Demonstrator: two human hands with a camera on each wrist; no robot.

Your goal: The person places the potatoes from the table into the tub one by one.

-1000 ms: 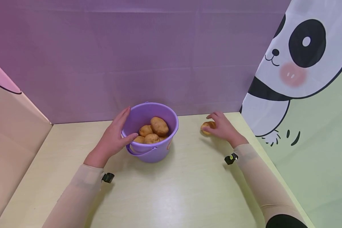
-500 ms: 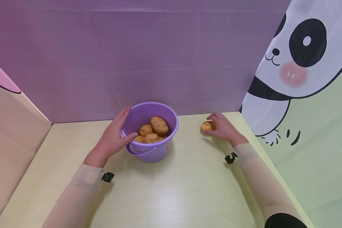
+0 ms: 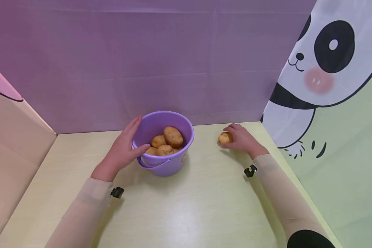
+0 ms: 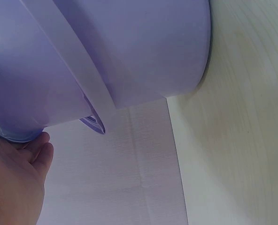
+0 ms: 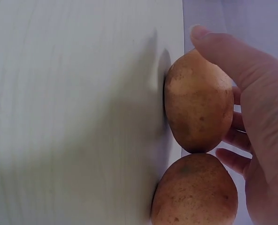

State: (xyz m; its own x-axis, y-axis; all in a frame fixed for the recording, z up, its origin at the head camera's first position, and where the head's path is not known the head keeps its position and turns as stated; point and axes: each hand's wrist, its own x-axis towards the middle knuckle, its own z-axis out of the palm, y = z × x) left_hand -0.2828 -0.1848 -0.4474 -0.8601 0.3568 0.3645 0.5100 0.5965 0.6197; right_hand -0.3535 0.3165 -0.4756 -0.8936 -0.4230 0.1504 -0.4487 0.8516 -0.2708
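Note:
A purple bucket (image 3: 170, 167) stands upright on the table, with several potatoes (image 3: 173, 137) inside. My left hand (image 3: 121, 151) holds its rim on the left side, thumb at the front and fingers toward the back; the left wrist view shows those fingers at the rim. At the table's back right, my right hand (image 3: 241, 139) has its thumb and fingers around a potato (image 5: 200, 101) that lies on the tabletop. A second potato (image 5: 195, 192) touches it in the right wrist view; the hand hides this one from the head view.
The bucket's handle (image 3: 155, 166) hangs down at the front. A purple backdrop (image 3: 161, 62) rises behind the table (image 3: 179, 213), and a panel with a panda picture (image 3: 316, 82) borders it on the right.
The fingers of my right hand have shifted slightly around the potato, and the thumb has moved down toward its near side. My left hand and the bucket stay put.

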